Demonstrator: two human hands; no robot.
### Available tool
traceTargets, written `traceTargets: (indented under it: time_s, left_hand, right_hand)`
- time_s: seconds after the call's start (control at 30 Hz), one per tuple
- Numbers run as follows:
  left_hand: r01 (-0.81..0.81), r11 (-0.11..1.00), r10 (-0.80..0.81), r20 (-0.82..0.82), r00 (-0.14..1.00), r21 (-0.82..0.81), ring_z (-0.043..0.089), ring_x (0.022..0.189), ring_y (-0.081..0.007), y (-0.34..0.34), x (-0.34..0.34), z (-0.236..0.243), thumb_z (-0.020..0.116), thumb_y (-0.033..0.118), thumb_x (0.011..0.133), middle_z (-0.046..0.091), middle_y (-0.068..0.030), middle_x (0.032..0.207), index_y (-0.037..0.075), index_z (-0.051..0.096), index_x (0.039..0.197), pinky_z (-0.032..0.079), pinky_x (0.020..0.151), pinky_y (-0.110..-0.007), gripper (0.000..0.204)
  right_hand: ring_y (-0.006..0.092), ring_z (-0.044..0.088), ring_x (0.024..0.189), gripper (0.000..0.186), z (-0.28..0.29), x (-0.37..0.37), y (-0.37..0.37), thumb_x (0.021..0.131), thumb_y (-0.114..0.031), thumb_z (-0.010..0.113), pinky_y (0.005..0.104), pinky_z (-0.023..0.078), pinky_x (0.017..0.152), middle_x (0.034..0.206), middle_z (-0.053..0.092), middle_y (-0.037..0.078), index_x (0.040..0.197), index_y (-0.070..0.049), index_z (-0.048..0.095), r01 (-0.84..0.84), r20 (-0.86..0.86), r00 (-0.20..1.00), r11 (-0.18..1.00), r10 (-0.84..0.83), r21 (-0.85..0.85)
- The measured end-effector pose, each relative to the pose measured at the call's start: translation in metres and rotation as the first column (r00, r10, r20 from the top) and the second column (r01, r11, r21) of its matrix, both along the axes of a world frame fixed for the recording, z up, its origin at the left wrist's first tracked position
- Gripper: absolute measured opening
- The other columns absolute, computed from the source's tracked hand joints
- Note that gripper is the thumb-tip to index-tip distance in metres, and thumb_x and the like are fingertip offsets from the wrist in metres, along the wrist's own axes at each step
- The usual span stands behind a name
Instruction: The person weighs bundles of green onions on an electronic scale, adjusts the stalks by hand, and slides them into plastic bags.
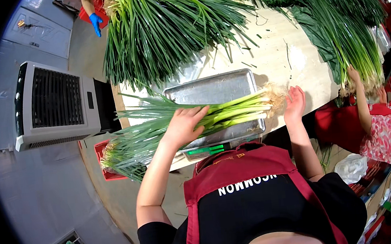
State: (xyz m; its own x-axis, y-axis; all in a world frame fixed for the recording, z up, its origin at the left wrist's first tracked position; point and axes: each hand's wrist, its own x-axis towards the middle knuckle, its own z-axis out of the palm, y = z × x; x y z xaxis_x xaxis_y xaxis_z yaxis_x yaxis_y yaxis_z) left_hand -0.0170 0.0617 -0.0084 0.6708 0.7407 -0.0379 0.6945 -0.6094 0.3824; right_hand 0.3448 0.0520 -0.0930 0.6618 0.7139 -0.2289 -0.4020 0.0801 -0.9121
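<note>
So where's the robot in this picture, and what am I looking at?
There's no robot here, just a person's two bare hands. The camera sits on that person's head and looks down, so you see their own red apron below. Its very wide lens bends straight edges.

The left hand lies across a bunch of long green onions over a metal tray. The right hand is open beside the roots, holding nothing. Bigger green piles lie farther back on the pale table. The blue glove at the top belongs to somebody else.
</note>
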Motion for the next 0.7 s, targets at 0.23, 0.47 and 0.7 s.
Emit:
traceTargets:
  time_s: [0.23,0.47,0.7]
  left_hand:
    - [-0.438,0.891,0.448,0.385,0.807,-0.118,0.05,0.109,-0.0246,-0.01,-0.043,0.009,0.063,0.011,0.073,0.053,-0.0128,0.118,0.005,0.048,0.121,0.038,0.094,-0.034,0.051]
    - [-0.515,0.843,0.491,0.612,0.62,-0.154,0.056,0.09,-0.0197,-0.015,-0.051,0.023,0.062,0.006,0.073,0.058,-0.0098,0.096,-0.001,0.056,0.103,0.043,0.082,-0.029,0.031]
    - [-0.418,0.905,0.379,0.589,0.714,-0.075,0.057,0.087,-0.025,-0.016,-0.036,0.026,0.064,0.01,0.072,0.058,-0.0118,0.093,0.001,0.057,0.1,0.045,0.077,-0.031,0.03]
  right_hand:
    - [0.0146,0.046,0.1,0.021,0.02,0.007,-0.002,0.083,-0.006,0.051,0.0279,0.032,0.091,0.104,0.052,0.006,0.104,-0.002,0.05,-0.051,0.318,0.947,0.999,0.047,0.005]
    - [0.0167,0.05,0.093,0.018,0.032,-0.023,0.009,0.079,-0.005,0.056,0.0274,0.035,0.087,0.099,0.054,0.006,0.096,-0.003,0.054,-0.367,0.762,0.569,0.925,0.309,-0.102]
    - [0.0173,0.053,0.079,0.016,0.052,-0.052,0.008,0.073,-0.022,0.068,0.0335,0.032,0.082,0.077,0.059,0.002,0.08,-0.009,0.061,-0.564,0.924,-0.137,0.738,0.357,-0.369]
